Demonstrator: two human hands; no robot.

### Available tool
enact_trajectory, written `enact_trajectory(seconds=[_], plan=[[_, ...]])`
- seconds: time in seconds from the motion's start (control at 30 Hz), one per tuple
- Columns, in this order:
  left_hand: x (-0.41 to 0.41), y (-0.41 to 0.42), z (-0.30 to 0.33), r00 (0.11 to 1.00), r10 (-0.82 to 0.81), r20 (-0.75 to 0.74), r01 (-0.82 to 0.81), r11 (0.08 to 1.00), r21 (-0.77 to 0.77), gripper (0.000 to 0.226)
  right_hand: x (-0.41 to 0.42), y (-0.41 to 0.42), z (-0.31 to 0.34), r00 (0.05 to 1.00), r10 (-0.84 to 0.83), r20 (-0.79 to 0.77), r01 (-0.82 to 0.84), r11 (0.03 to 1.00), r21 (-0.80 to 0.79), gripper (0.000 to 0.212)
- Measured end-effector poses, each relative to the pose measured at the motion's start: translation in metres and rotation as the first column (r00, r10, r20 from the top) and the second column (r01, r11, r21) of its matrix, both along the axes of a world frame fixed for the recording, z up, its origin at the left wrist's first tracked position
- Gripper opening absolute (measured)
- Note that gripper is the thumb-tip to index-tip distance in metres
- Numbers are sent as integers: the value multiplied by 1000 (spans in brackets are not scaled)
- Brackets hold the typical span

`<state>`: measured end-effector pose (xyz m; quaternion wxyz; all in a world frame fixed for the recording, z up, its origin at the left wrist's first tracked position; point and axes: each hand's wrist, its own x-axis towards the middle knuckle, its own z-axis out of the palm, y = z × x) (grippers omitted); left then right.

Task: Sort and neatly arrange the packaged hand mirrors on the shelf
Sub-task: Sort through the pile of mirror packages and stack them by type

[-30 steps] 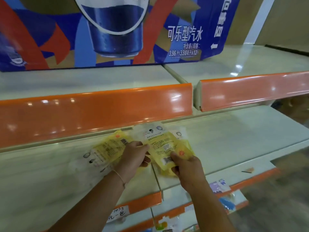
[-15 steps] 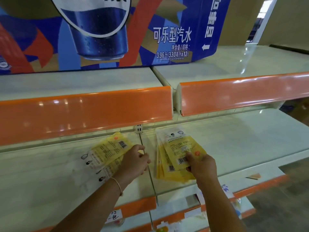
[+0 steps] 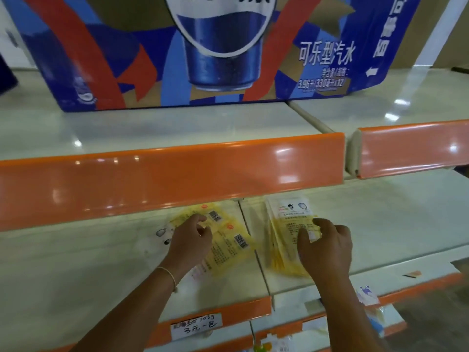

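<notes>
A: Yellow packaged mirrors, two groups on the middle shelf [image 3: 380, 224]. Loose packets [image 3: 228, 240] lie left of the shelf seam, skewed, barcodes up, overlapping one another. Squared stack [image 3: 286, 237] lies just right of the seam, white header at the far end.

B: Hands?

A: Left hand [image 3: 190, 240] sits over the loose packets, fingers curled down onto them. Cannot tell whether this grip has pinched a packet or only rests on top. Right hand [image 3: 327, 245] sits on the near right part of the stack, fingers bent, tips on the top packet. It looks like pressing, but whether it grips the edge I cannot tell.

B: Reason for the split?

A: Judgement: the right hand keeps the aligned stack from fanning, since slick film slides easily. The left hand gathers strays, presumably to bring them across the seam.

B: Why so far back?

A: Orange rail [image 3: 165, 184] of the shelf above overhangs the far ends, so both forearms enter low from the near edge.

B: Progress?

A: Partial. The left packets are not yet aligned or joined.

B: Other items?

A: Blue cola carton [image 3: 203, 59] on the top shelf; handwritten price tag [image 3: 195, 326] on the near rail.
</notes>
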<state>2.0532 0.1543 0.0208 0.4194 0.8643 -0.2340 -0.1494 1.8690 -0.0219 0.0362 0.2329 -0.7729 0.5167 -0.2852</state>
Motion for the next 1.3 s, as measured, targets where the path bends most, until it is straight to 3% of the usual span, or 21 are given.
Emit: enact_trajectory(seconds=[0.13,0.2,0.27,0.33,0.47,0.53,0.63,0.73,0.83,1.0,1.07,1.3], plan=[[31,26,-4,989,-3,150,-9,997,82,36,36,39,-4,976,214,49,-215,976,25,32],[50,40,-14,969,-95,227,37,968,248,46,55,65,-10,939,336,69,-342,932,123,32],[64,55,-25,922,-255,291,100,884,457,56,73,93,-20,909,407,94,-417,874,248,35],[73,72,-40,878,-372,301,149,811,566,63,89,117,-29,899,407,162,-437,808,395,39],[71,103,-63,839,-433,330,151,766,625,100,113,146,-40,913,251,322,-405,660,633,46],[66,116,-63,852,-395,344,110,777,620,91,121,154,-43,912,148,383,-391,600,698,53],[58,136,-60,853,-331,405,29,803,595,63,133,164,-45,897,54,439,-399,528,750,38],[49,155,-59,857,-270,440,-3,850,527,49,145,180,-48,893,27,450,-407,479,778,30],[46,170,-60,871,-220,439,8,901,434,44,153,198,-46,892,59,448,-417,487,767,39],[43,183,-59,899,-134,417,11,959,285,34,154,216,-44,904,213,370,-424,560,711,13],[43,185,-58,908,-92,409,-6,973,231,25,152,219,-45,909,258,327,-417,554,720,20],[44,181,-53,945,-72,319,30,991,134,13,149,212,-44,903,200,379,-423,558,714,18]])
